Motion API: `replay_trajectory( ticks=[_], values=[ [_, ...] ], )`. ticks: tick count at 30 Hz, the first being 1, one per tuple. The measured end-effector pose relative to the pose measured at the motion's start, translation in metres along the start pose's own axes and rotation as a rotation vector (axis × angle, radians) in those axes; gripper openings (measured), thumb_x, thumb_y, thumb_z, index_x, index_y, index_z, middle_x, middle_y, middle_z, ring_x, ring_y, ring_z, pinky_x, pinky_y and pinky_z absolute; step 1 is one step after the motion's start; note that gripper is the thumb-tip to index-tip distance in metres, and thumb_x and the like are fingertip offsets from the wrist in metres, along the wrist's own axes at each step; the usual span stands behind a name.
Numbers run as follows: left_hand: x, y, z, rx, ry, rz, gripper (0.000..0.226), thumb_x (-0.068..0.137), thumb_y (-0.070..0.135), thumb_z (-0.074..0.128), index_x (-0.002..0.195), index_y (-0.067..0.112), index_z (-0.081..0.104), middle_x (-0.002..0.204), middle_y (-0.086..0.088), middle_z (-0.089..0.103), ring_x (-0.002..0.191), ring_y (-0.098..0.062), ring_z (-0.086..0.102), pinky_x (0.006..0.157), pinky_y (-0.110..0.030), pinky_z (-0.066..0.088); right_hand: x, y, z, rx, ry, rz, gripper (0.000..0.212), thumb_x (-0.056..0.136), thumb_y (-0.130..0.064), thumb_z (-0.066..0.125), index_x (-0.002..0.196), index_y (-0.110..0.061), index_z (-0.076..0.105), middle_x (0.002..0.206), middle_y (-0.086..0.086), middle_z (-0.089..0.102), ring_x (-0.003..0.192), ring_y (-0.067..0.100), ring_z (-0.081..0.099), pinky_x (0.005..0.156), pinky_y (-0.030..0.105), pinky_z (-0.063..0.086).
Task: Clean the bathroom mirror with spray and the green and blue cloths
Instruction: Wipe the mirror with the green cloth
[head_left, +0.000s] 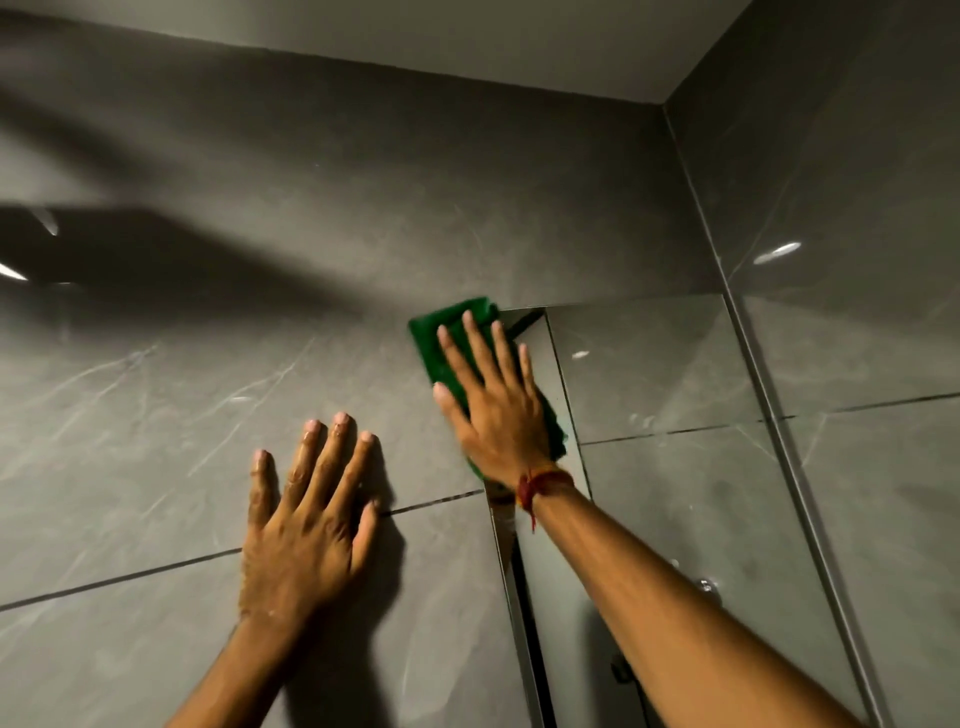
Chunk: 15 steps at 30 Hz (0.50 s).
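Right hand (493, 410): flat and open, fingers spread, palm pressing the green cloth (441, 338) against the wall surface; the grip is wide, not curled around the cloth, which is pinned under the palm and fingers.
Green cloth: folded, lying flat at the upper left corner of the mirror (675, 415), straddling the mirror's left edge so that part of it rests on the grey tile beside the glass; its top left portion shows above and left of the fingers, and a small piece shows below the heel of the hand.
Left hand (306, 525): empty, grip wide, fingers spread and laid flat on the tiled wall (156, 415), well left of the mirror and lower than the right hand; the thumb lies just over a dark grout line.
Mirror: set on the wall at the right, its metal frame edge running down under the right forearm; the glass reflects grey tiles and grout lines.
Wrist thread (540, 486): a red and orange thread tied around the right wrist, a loose end hanging down.
Tiled wall: large grey marbled tiles with dark joints; shadows of the arms fall across it at the upper left.
Ceiling (467, 36): pale, meeting the walls at the top right corner.
Blue cloth and spray: cannot be seen in this view.
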<state>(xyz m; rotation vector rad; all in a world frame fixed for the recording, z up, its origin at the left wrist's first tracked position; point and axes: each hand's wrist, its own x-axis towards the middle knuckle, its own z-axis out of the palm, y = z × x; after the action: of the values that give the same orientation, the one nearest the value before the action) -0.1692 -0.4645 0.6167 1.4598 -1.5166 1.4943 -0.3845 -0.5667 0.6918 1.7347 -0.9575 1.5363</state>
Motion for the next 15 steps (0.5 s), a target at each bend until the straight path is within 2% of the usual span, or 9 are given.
replay_trajectory(
  ticks=[2, 4, 7, 9, 11, 13, 15],
  values=[
    [0.0, -0.001, 0.001, -0.003, 0.003, 0.002, 0.073, 0.098, 0.054, 0.028, 0.162, 0.018, 0.032, 0.172, -0.011, 0.023, 0.16, -0.034, 0.023, 0.126, -0.067, 0.019, -0.048, 0.012, 0.007, -0.031, -0.033, -0.108, 0.065, 0.104, -0.059, 0.023, 0.163, -0.038, 0.007, 0.173, -0.007, -0.001, 0.161, 0.023, 0.0, 0.129, 0.055, 0.009],
    [0.0, 0.0, 0.002, 0.007, 0.005, 0.005, 0.074, 0.097, 0.054, 0.028, 0.161, 0.017, 0.032, 0.172, -0.012, 0.023, 0.159, -0.035, 0.023, 0.125, -0.067, 0.02, -0.085, 0.043, 0.006, -0.069, -0.068, -0.133, 0.065, 0.104, -0.06, 0.021, 0.163, -0.038, 0.007, 0.173, -0.009, -0.001, 0.161, 0.021, 0.0, 0.127, 0.054, 0.01],
    [0.0, 0.0, 0.003, 0.017, 0.017, 0.008, 0.075, 0.096, 0.054, 0.03, 0.16, 0.016, 0.035, 0.171, -0.013, 0.025, 0.158, -0.036, 0.025, 0.125, -0.068, 0.021, -0.072, 0.087, -0.008, -0.044, -0.068, 0.116, 0.065, 0.102, -0.06, 0.009, 0.162, -0.037, 0.002, 0.173, -0.007, -0.002, 0.161, 0.019, -0.002, 0.129, 0.055, 0.005],
    [0.001, 0.0, 0.004, 0.021, 0.02, 0.009, 0.075, 0.096, 0.054, 0.031, 0.16, 0.016, 0.035, 0.171, -0.013, 0.025, 0.158, -0.037, 0.026, 0.125, -0.068, 0.02, -0.031, 0.093, -0.02, 0.005, -0.018, 0.338, 0.064, 0.102, -0.057, 0.01, 0.162, -0.035, 0.0, 0.173, -0.005, -0.003, 0.161, 0.019, -0.003, 0.129, 0.055, 0.005],
    [0.001, 0.0, 0.005, 0.031, 0.017, 0.012, 0.075, 0.096, 0.054, 0.031, 0.161, 0.017, 0.034, 0.172, -0.012, 0.024, 0.159, -0.036, 0.025, 0.126, -0.068, 0.018, 0.01, 0.082, -0.026, 0.031, 0.023, 0.434, 0.063, 0.105, -0.054, 0.017, 0.162, -0.034, 0.002, 0.173, -0.004, -0.001, 0.161, 0.022, -0.003, 0.129, 0.056, 0.006],
    [0.001, 0.0, 0.005, 0.033, 0.007, 0.011, 0.075, 0.096, 0.055, 0.031, 0.161, 0.017, 0.033, 0.173, -0.011, 0.022, 0.159, -0.035, 0.024, 0.127, -0.067, 0.016, 0.029, 0.057, -0.024, 0.016, 0.032, 0.392, 0.063, 0.105, -0.054, 0.019, 0.163, -0.034, 0.004, 0.173, -0.003, 0.001, 0.161, 0.025, -0.002, 0.128, 0.057, 0.006],
    [0.002, -0.002, 0.007, 0.041, 0.003, 0.01, 0.075, 0.096, 0.054, 0.031, 0.162, 0.017, 0.033, 0.173, -0.011, 0.022, 0.16, -0.035, 0.023, 0.127, -0.067, 0.016, 0.021, 0.024, -0.015, 0.001, 0.014, 0.204, 0.064, 0.103, -0.057, 0.019, 0.163, -0.037, 0.005, 0.173, -0.004, 0.001, 0.161, 0.026, -0.002, 0.129, 0.057, 0.002]
  ],
)
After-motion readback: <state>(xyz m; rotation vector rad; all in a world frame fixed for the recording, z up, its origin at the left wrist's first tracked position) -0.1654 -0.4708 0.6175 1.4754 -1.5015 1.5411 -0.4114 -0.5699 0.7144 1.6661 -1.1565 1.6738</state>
